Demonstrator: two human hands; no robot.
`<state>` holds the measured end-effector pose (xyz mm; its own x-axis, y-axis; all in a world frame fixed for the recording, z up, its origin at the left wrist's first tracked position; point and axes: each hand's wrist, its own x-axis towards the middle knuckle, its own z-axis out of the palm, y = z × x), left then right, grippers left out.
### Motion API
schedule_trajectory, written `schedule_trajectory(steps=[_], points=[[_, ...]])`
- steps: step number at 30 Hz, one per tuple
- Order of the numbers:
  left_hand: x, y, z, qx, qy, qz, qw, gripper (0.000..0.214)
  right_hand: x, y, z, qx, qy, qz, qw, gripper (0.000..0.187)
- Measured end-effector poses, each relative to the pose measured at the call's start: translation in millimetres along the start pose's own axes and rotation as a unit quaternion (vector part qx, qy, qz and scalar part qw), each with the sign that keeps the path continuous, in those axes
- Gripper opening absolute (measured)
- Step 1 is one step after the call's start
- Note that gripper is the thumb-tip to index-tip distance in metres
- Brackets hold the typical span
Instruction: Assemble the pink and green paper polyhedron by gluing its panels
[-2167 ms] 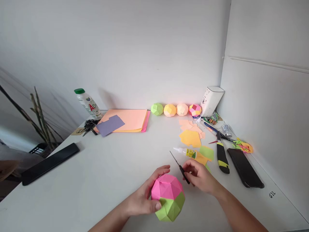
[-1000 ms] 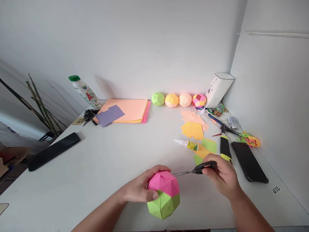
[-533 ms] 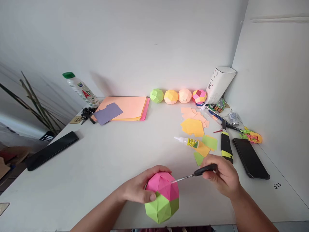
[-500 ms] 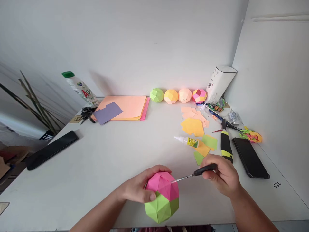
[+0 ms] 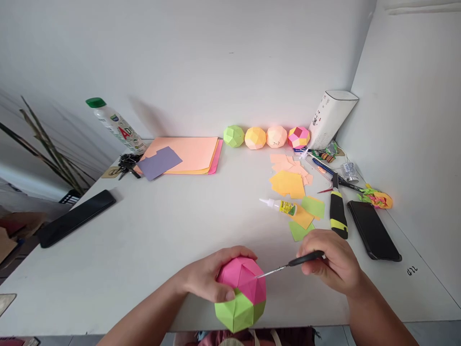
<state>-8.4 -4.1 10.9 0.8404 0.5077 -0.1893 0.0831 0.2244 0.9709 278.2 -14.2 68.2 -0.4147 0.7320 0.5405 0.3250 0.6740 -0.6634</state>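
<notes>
A many-sided paper ball [image 5: 240, 293], pink on top and green below, is at the near edge of the table. My left hand [image 5: 212, 276] is wrapped around its left side, the thumb across the front and the fingers over the top. My right hand [image 5: 329, 259] grips a pair of scissors [image 5: 306, 258] by the black handles. Their thin metal blades are closed and point left, with the tip touching the pink face. Whether the tip goes into a seam I cannot tell. A glue bottle [image 5: 284, 207] lies beyond the ball, over yellow and green paper pieces [image 5: 313, 207].
Smaller paper balls [image 5: 255, 138] line the wall. Coloured sheets [image 5: 190, 150] with a purple piece [image 5: 160, 163] lie back left, near a bottle [image 5: 117, 127] and keys [image 5: 127, 163]. A utility knife [image 5: 337, 211] and a phone [image 5: 374, 230] are right; a black case [image 5: 77, 218] is left.
The scissors' tip has shifted slightly lower on the pink face. My hands keep their grips. The view has tilted slightly, so the background sits higher in the picture.
</notes>
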Motion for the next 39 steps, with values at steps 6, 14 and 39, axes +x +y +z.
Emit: schedule_trajectory(steps=[6, 14, 39], points=[[1, 5, 0.3, 0.034, -0.003, -0.004, 0.999, 0.069, -2, -7, 0, -0.035, -0.02, -0.029, 0.999, 0.032], [0, 6, 1.8, 0.079, 0.011, -0.012, 0.997, 0.07, -2, -11, 1, -0.057, -0.03, -0.02, 0.998, 0.031], [6, 11, 9.7, 0.14, 0.08, 0.18, 0.97, 0.057, -2, -10, 2, -0.044, -0.05, -0.034, 0.997, 0.026]])
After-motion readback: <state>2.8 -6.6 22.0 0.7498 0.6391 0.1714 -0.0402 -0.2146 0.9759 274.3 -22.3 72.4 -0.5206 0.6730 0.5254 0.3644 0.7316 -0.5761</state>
